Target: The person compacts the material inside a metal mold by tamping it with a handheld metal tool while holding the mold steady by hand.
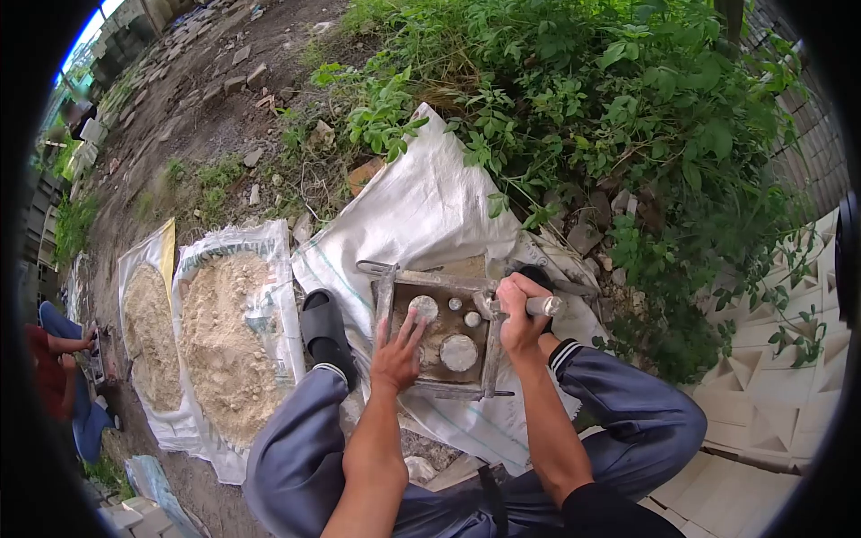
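Observation:
A wooden frame (491, 359) lies on a white woven sack (426, 184) between the person's feet. Inside it, brown sand surrounds a large round pale disc (459, 353), a medium disc (424, 309) and two small ones. My left hand (396, 352) has its fingers spread over the left part of the frame, with fingertips at the medium disc. At the frame's right side, my right hand (520, 314) is wrapped round a pale rod-like tool (544, 307), whose rounded end points right.
Two sacks bearing pale powder (229, 345) lie to the left. A co-worker in a red top (54, 377) sits at the far left, and another person is farther back. Leafy plants (646, 108) grow ahead; pale patterned blocks (762, 386) stand at the right.

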`<state>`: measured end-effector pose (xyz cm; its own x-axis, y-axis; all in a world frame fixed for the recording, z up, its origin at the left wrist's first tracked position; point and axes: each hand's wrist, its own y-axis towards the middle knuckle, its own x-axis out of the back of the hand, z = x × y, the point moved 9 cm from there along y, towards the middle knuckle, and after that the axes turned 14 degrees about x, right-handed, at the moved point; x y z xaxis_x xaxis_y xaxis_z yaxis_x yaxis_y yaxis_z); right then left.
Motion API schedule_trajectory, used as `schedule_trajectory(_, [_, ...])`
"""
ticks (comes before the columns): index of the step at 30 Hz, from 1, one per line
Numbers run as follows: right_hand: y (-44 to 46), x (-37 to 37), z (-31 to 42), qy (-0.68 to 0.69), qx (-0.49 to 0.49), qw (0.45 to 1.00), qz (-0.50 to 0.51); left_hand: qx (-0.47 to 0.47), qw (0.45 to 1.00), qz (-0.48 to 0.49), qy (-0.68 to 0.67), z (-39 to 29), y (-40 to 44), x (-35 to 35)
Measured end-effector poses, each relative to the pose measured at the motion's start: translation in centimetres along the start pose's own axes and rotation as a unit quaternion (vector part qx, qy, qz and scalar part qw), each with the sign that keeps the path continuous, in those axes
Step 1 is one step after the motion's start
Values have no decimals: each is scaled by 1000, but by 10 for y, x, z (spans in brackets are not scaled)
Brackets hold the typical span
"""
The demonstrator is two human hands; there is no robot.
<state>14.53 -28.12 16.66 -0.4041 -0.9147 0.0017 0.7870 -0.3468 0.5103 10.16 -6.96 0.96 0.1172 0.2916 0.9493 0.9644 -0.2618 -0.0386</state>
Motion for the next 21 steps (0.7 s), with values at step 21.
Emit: schedule_trajectory(21, [4,-23,-25,36,12,997,-69,9,1000,25,-16,4,-3,-10])
